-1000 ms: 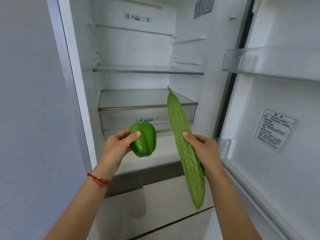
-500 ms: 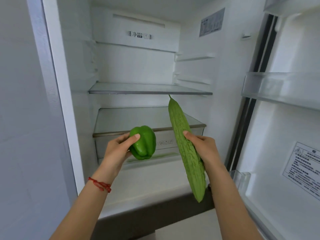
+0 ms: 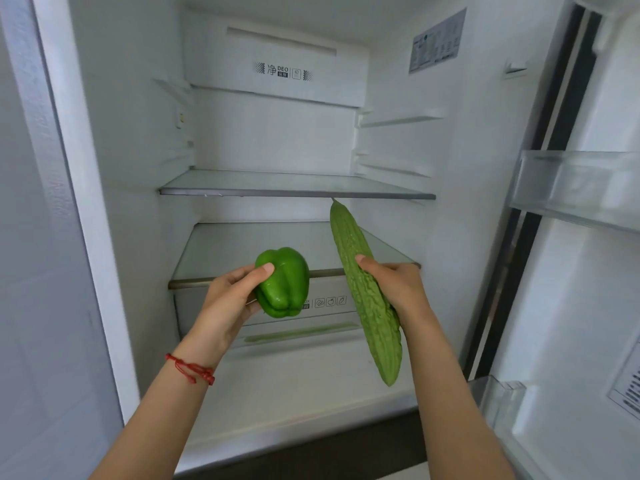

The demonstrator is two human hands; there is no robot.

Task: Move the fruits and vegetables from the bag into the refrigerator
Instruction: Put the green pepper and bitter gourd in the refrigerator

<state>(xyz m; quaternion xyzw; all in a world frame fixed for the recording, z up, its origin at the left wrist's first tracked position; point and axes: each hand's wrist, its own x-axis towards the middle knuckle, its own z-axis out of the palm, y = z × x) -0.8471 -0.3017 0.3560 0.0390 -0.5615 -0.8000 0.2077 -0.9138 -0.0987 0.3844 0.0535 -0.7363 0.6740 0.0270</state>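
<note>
Head view: your left hand (image 3: 228, 306) is gripping the green pepper (image 3: 284, 282), your right hand (image 3: 398, 285) is clasping the bitter gourd (image 3: 363, 292) before the open refrigerator (image 3: 277, 183).

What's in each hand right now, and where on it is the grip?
The left hand holds the green bell pepper by its left side. The right hand grips the bitter gourd around its middle.
</note>
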